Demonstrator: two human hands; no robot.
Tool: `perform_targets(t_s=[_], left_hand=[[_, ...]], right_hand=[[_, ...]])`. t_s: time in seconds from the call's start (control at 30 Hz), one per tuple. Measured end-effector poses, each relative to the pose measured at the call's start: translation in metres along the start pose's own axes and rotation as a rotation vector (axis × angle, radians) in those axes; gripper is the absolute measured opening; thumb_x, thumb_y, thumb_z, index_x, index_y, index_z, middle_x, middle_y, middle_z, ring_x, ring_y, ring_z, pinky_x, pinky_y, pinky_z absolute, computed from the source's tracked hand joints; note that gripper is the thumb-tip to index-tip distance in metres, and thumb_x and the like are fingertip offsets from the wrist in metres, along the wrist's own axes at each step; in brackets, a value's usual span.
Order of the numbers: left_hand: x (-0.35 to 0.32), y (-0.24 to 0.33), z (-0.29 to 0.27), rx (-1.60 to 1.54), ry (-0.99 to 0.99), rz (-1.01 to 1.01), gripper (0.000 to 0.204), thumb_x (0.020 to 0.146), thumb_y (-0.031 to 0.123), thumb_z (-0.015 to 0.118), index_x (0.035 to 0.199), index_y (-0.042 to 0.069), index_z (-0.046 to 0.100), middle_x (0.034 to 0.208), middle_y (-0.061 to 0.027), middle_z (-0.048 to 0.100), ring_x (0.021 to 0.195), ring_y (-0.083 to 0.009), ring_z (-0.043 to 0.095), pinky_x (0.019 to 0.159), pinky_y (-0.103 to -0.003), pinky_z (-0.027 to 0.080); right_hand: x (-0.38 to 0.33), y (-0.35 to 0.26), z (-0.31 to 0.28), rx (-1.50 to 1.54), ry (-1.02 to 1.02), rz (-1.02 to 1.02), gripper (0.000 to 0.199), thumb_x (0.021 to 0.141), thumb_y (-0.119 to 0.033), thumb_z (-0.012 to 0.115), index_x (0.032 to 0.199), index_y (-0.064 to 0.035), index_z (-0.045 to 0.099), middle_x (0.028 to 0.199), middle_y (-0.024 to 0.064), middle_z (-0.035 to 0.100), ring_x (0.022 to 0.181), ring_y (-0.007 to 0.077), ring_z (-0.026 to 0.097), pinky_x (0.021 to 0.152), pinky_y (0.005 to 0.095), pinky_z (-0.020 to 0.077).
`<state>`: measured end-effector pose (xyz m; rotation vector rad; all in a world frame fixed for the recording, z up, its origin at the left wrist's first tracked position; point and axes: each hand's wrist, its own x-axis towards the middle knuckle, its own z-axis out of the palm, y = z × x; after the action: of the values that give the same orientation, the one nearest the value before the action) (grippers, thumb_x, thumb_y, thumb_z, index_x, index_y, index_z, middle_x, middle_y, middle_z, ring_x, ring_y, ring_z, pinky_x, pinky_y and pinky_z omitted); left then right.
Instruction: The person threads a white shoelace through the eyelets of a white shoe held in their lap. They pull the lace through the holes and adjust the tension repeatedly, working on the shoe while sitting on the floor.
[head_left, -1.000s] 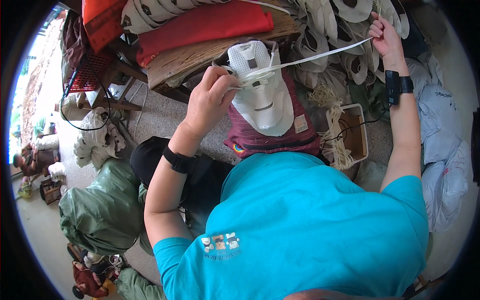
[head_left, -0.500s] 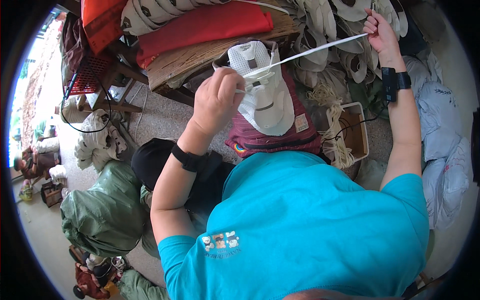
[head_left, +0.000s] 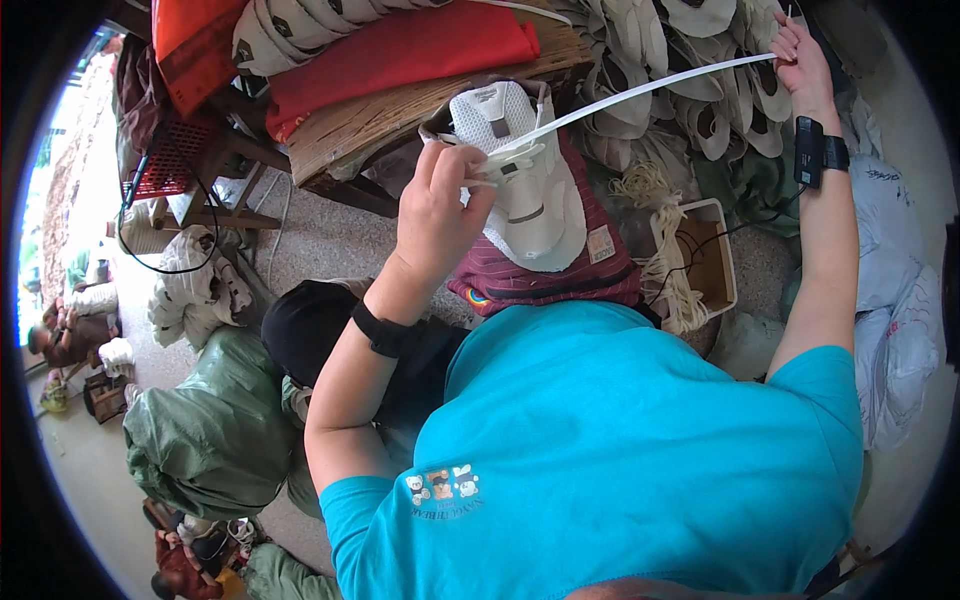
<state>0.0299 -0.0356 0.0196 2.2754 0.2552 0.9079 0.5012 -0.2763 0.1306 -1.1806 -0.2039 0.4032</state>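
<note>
A white and pale grey shoe upper (head_left: 535, 228) with a mesh tongue lies over the maroon striped cloth on my lap, its toe toward me. My left hand (head_left: 440, 205) is closed at the upper's left edge by the lace holes; a short white lace piece pokes out by its fingers. From the lace holes a flat white shoelace (head_left: 640, 93) runs up to the far right in a slight arc. Out there my right hand (head_left: 803, 70), arm stretched, pinches the lace near its end, and a thin tip sticks up above the fingers.
A wooden bench (head_left: 345, 150) ahead carries red cloth (head_left: 400, 72) and a row of stacked shoe uppers (head_left: 290, 35). More uppers (head_left: 705, 125) hang at the far right. Pale laces (head_left: 682, 295) spill over a white-rimmed bin (head_left: 722, 255). Green sacks (head_left: 215, 425) stand left; people sit farther off.
My right hand has moved outward to the right, drawing out a longer stretch of lace, which now sags into a curve. My left hand stays by the lace holes, shifted slightly.
</note>
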Motion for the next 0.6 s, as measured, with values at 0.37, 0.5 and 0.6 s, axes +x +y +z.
perform_targets(t_s=[0.37,0.5,0.6], left_hand=[[-0.001,0.008,-0.005,-0.001,-0.119,-0.213,0.028,0.077,0.01,0.077,0.099,0.003,0.06,0.1,-0.0133,0.054,0.088,-0.027,0.063,0.073,-0.036,0.053],[0.005,0.007,-0.021,-0.022,-0.217,-0.122,0.025,0.076,0.003,0.077,0.096,0.004,0.062,0.1,-0.0081,0.051,0.085,-0.021,0.057,0.067,-0.03,0.05],[0.012,0.004,-0.034,0.033,-0.296,-0.008,0.023,0.076,0.0,0.076,0.094,0.005,0.063,0.102,-0.0081,0.051,0.089,-0.0231,0.058,0.068,-0.032,0.051]], right_hand=[[-0.022,0.013,0.032,-0.116,-0.154,0.117,0.015,0.1,-0.024,0.045,0.088,-0.0151,0.046,0.061,-0.004,0.025,0.047,0.0119,0.026,0.042,0.028,0.0305],[-0.034,0.015,0.044,-0.058,-0.13,0.127,0.022,0.1,-0.023,0.044,0.08,-0.0169,0.039,0.059,-0.0045,0.023,0.046,0.0115,0.024,0.042,0.0274,0.0289],[-0.036,0.016,0.044,-0.083,-0.142,0.104,0.027,0.101,-0.023,0.044,0.075,-0.0182,0.035,0.059,-0.0048,0.022,0.046,0.011,0.023,0.043,0.0267,0.0281]])
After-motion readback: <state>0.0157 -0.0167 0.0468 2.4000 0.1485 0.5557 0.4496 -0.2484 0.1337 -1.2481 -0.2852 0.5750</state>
